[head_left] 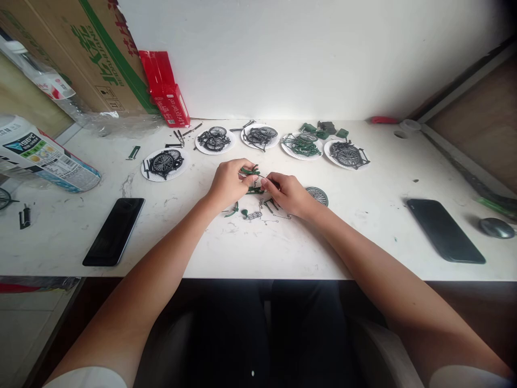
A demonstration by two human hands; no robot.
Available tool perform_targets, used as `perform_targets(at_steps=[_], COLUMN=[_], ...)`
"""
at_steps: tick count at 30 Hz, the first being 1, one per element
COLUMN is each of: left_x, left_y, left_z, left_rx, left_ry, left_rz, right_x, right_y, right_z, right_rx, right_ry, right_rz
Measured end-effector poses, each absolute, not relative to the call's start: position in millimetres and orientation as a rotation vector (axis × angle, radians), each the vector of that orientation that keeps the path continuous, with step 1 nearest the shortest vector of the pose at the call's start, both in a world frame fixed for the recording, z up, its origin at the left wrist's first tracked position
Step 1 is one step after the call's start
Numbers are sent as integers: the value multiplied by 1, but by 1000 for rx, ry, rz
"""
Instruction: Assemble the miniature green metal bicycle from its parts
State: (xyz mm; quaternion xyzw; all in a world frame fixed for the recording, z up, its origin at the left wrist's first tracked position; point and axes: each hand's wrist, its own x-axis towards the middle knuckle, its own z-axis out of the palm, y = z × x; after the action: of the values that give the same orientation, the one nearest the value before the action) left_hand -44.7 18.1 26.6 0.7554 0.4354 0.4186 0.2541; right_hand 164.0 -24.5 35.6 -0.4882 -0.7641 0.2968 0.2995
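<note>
My left hand (233,182) pinches a small green model bicycle part (250,171) above the white table. Close beside it, my right hand (285,189) is closed on a thin dark rod-like piece whose tip meets the green part; its exact kind is too small to tell. Under the hands lie loose parts: a curved green mudguard-like piece (232,210), a little green saddle-like piece (244,213), a grey wire rack (254,215) and thin wires. A spoked toy wheel (317,196) lies beside my right wrist, partly hidden by it.
Behind the hands, several paper plates (183,171) hold dark and green bicycle parts. One phone (114,231) lies at left, another (445,230) at right near a computer mouse (496,227). A large bottle (48,156), carton (92,59) and red packet (166,91) stand back left.
</note>
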Motion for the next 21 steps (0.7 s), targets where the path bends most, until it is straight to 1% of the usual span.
perform_targets(at_steps=[21], left_x=[-45], left_y=[17], left_z=[28], left_rx=[2066], left_ry=[1187], left_rz=[1131], right_x=[165], right_y=[-23], right_z=[33], right_rx=[-1287], right_ry=[-2057], right_rz=[754])
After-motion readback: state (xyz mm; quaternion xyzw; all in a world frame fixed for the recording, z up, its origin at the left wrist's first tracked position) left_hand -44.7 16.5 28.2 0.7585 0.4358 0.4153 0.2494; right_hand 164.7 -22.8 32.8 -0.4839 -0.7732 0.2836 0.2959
